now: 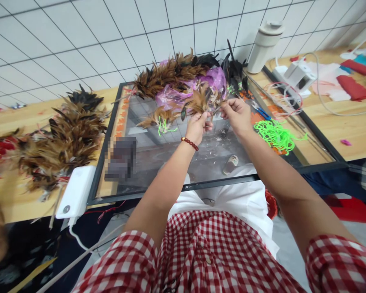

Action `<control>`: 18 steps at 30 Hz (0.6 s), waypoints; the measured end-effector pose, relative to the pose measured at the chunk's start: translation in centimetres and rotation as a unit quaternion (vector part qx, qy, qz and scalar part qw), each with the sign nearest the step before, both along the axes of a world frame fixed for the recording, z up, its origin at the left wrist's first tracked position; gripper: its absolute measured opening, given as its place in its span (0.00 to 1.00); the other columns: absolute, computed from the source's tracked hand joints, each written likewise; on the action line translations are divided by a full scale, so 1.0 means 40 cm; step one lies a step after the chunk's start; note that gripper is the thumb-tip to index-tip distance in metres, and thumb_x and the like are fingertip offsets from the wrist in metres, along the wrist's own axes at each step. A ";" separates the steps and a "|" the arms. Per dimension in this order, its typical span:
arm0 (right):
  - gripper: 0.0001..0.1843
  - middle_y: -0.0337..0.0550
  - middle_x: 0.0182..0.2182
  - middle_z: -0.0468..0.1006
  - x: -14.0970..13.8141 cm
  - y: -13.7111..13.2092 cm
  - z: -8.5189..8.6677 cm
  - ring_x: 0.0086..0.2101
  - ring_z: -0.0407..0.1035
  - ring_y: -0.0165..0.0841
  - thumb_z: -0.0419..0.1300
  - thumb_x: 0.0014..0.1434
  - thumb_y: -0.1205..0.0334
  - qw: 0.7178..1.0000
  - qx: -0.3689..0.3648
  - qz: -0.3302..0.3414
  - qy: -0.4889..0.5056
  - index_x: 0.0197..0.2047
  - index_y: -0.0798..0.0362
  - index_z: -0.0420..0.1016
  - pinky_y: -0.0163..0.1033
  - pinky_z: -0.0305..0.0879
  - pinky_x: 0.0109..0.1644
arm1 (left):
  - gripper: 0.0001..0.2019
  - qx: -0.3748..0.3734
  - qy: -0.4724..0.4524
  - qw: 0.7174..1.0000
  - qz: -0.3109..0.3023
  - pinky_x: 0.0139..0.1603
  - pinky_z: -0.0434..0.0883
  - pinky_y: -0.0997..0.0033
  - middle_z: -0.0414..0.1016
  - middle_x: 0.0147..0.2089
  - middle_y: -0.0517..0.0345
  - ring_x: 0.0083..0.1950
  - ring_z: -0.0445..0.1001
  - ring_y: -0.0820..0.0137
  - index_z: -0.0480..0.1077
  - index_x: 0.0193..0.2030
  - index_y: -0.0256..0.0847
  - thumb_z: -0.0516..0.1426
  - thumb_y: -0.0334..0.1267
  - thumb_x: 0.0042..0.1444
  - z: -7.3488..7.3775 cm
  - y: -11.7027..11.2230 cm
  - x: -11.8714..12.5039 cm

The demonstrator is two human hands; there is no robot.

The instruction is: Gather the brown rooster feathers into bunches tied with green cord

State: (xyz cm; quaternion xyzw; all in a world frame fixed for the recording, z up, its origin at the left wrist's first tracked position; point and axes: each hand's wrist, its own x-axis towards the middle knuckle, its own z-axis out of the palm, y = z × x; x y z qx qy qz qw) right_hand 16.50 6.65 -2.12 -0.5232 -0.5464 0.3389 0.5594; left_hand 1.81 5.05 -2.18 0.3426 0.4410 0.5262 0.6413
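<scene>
My left hand (199, 127), with a beaded bracelet at its wrist, is closed in a pinch near the middle of the framed glass panel (158, 162). Brown feathers (199, 101) fan upward from its fingertips. Just right of it, my right hand (238, 116) pinches the pale, thin end of a feather, close to the same bunch. Exactly where the quills run between the fingers is hidden. Left of my hands lies a small feather bundle (161, 118) with bright green string on it. Behind them is a crumpled purple plastic bag (215, 81) beside a thick brown feather strand (171, 75).
Bright green cord (276, 136) lies in a heap at right, beside blue-handled snips (262, 112). A pale bottle (265, 47) stands at the back, near a white charger (300, 75). Left are a large feather heap (67, 142) and a white power bank (76, 191).
</scene>
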 end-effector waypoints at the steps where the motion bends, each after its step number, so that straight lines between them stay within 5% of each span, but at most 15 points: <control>1: 0.13 0.39 0.27 0.73 0.000 0.001 -0.004 0.27 0.69 0.31 0.61 0.64 0.49 1.000 -0.002 0.005 -0.016 0.34 0.49 0.70 0.40 0.69 0.36 | 0.10 -0.002 -0.009 1.000 -0.019 0.26 0.67 0.81 0.77 0.31 0.62 0.24 0.71 0.82 0.70 0.34 0.39 0.62 0.41 0.64 0.003 -0.003 -0.001; 5: 0.14 0.50 0.40 0.78 0.022 0.000 -0.016 0.39 0.74 0.39 0.59 0.66 0.51 0.982 0.015 -0.025 -0.188 0.48 0.52 0.75 0.46 0.72 0.45 | 0.11 -0.004 -0.016 1.000 -0.016 0.26 0.65 0.82 0.71 0.25 0.65 0.23 0.68 0.83 0.69 0.32 0.38 0.59 0.36 0.67 0.003 0.000 -0.003; 8: 0.24 0.59 0.55 0.73 0.036 -0.019 -0.009 0.53 0.70 0.48 0.54 0.67 0.56 0.927 0.078 -0.067 -0.361 0.63 0.53 0.70 0.54 0.68 0.55 | 0.11 -0.007 -0.001 1.000 0.007 0.25 0.64 0.82 0.70 0.24 0.66 0.22 0.67 0.83 0.69 0.31 0.38 0.60 0.36 0.66 -0.003 0.006 0.001; 13: 0.20 0.55 0.48 0.76 0.018 -0.048 -0.002 0.51 0.69 0.49 0.54 0.64 0.58 0.862 0.137 0.028 -0.487 0.56 0.52 0.78 0.53 0.64 0.56 | 0.11 0.011 0.025 1.000 0.005 0.24 0.63 0.81 0.69 0.23 0.67 0.21 0.66 0.83 0.69 0.30 0.38 0.59 0.35 0.66 -0.007 0.007 0.010; 15: 0.16 0.52 0.42 0.78 0.008 -0.044 -0.006 0.47 0.70 0.46 0.54 0.64 0.57 0.879 0.132 0.046 -0.456 0.47 0.52 0.81 0.51 0.65 0.54 | 0.11 0.018 0.039 0.999 0.014 0.24 0.63 0.81 0.70 0.24 0.66 0.20 0.67 0.83 0.70 0.31 0.38 0.58 0.34 0.66 -0.009 0.007 0.013; 18: 0.13 0.46 0.32 0.76 0.003 -0.027 -0.011 0.37 0.72 0.39 0.56 0.65 0.55 0.959 0.066 0.033 -0.273 0.33 0.51 0.77 0.45 0.67 0.46 | 0.09 0.018 0.042 0.997 0.060 0.26 0.66 0.81 0.76 0.29 0.64 0.23 0.70 0.83 0.70 0.33 0.38 0.59 0.34 0.66 -0.013 0.012 0.012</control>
